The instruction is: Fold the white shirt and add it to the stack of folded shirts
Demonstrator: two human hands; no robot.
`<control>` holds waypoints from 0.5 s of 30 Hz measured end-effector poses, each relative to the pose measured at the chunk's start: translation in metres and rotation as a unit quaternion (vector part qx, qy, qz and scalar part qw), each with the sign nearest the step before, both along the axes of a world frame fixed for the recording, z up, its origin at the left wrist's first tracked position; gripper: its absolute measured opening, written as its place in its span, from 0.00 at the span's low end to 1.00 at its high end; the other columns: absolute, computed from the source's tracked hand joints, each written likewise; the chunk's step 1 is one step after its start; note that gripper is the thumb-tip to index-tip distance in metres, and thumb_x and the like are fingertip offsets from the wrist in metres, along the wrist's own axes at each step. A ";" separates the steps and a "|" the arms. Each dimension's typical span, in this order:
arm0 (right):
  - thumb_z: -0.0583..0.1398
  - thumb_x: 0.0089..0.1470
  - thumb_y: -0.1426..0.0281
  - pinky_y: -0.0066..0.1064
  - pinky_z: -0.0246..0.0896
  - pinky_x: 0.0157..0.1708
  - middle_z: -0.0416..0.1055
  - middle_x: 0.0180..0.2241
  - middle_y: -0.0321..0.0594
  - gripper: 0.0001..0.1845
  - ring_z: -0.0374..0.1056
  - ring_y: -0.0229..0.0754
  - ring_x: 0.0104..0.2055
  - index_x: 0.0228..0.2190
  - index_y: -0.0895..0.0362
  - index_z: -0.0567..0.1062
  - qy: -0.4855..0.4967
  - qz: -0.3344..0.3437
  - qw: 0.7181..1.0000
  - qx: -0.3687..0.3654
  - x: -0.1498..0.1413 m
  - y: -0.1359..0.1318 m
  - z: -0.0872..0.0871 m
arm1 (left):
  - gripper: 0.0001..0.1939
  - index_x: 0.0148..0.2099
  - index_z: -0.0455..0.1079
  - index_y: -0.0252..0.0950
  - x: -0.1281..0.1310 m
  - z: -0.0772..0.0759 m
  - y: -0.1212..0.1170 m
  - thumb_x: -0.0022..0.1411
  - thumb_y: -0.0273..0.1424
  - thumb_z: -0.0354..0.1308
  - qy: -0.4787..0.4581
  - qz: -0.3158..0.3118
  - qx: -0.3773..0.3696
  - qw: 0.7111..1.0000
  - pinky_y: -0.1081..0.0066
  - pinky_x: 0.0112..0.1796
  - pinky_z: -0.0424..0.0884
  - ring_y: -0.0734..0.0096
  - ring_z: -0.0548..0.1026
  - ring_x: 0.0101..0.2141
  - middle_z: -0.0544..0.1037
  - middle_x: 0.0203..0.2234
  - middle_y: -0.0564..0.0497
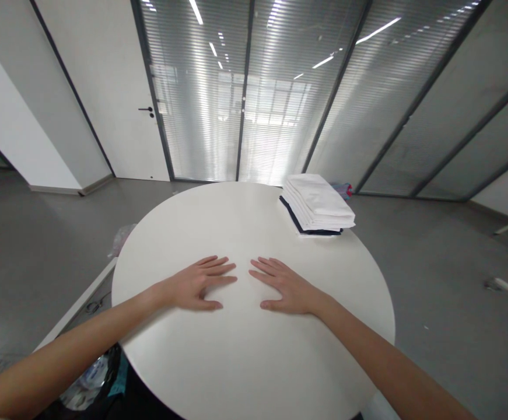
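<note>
My left hand [196, 284] lies palm down on a round white table [245, 356], its fingers spread and pointing right. Facing it across a small gap, my right hand [289, 287] rests flat on the same tabletop with its fingers apart. Neither hand holds anything. Beyond my right hand, near the far right edge of the table, sits a neat stack of folded white cloths [317, 201]. A dark folded cloth [291, 216] shows at the bottom of that stack. Both hands are apart from the stack.
Behind the stack, a small red and blue item [343, 189] is partly hidden. Left of the table are a clear plastic bag [122, 238] and a bag with plastic-wrapped contents [91, 379]. A glass partition with blinds [275, 116] and a white door [122, 87] stand beyond.
</note>
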State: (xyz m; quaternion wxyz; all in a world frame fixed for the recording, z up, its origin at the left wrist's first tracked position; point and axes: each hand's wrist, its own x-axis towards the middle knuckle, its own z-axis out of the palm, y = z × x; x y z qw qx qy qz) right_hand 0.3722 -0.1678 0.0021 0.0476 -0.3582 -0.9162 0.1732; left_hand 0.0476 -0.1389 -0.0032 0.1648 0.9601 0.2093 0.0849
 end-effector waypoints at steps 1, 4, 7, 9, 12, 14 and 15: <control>0.56 0.57 0.43 0.49 0.30 0.70 0.41 0.71 0.40 0.44 0.36 0.50 0.73 0.68 0.48 0.53 0.001 -0.001 1.000 -0.003 0.000 0.000 0.000 | 0.38 0.71 0.51 0.52 0.000 0.000 0.000 0.63 0.51 0.57 0.004 0.000 0.001 1.000 0.48 0.66 0.45 0.49 0.48 0.69 0.49 0.70 0.52; 0.58 0.57 0.44 0.49 0.32 0.70 0.46 0.70 0.41 0.42 0.40 0.50 0.72 0.66 0.49 0.59 0.035 -0.013 0.999 -0.019 0.001 0.002 -0.002 | 0.38 0.71 0.53 0.51 0.001 -0.001 0.000 0.63 0.51 0.58 0.000 0.000 0.000 1.000 0.48 0.66 0.46 0.48 0.50 0.68 0.52 0.70 0.50; 0.58 0.59 0.49 0.47 0.45 0.67 0.62 0.63 0.43 0.31 0.54 0.49 0.67 0.59 0.51 0.70 0.146 -0.065 0.986 -0.053 0.002 0.004 -0.002 | 0.29 0.66 0.62 0.47 0.002 -0.002 0.003 0.66 0.46 0.57 -0.050 0.016 -0.005 0.999 0.52 0.63 0.55 0.53 0.62 0.64 0.67 0.63 0.47; 0.57 0.61 0.53 0.42 0.59 0.58 0.73 0.53 0.44 0.23 0.67 0.47 0.57 0.50 0.52 0.76 0.240 -0.126 0.959 -0.085 0.004 0.007 -0.002 | 0.18 0.55 0.72 0.42 0.003 0.000 0.007 0.69 0.42 0.54 -0.104 0.051 -0.008 0.993 0.59 0.55 0.66 0.60 0.73 0.52 0.78 0.50 0.45; 0.59 0.57 0.55 0.32 0.64 0.35 0.74 0.30 0.38 0.16 0.69 0.40 0.33 0.31 0.55 0.77 0.336 -0.223 0.911 -0.081 0.009 0.016 -0.005 | 0.18 0.30 0.69 0.36 0.005 0.007 0.021 0.69 0.39 0.50 -0.181 0.150 -0.021 0.972 0.72 0.32 0.66 0.72 0.70 0.27 0.72 0.23 0.52; 0.59 0.55 0.55 0.29 0.54 0.25 0.61 0.18 0.31 0.21 0.57 0.35 0.23 0.19 0.55 0.67 0.377 -0.290 0.879 -0.035 0.017 0.024 -0.009 | 0.23 0.21 0.57 0.37 0.008 0.014 0.032 0.67 0.40 0.50 -0.220 0.217 -0.047 0.950 0.74 0.24 0.56 0.77 0.58 0.20 0.58 0.16 0.57; 0.58 0.54 0.55 0.29 0.48 0.23 0.55 0.16 0.30 0.24 0.52 0.33 0.21 0.15 0.54 0.61 0.392 -0.323 0.861 -0.013 0.023 0.029 -0.011 | 0.24 0.20 0.53 0.37 0.010 0.017 0.039 0.66 0.41 0.50 -0.237 0.243 -0.065 0.939 0.74 0.23 0.53 0.78 0.54 0.19 0.54 0.15 0.58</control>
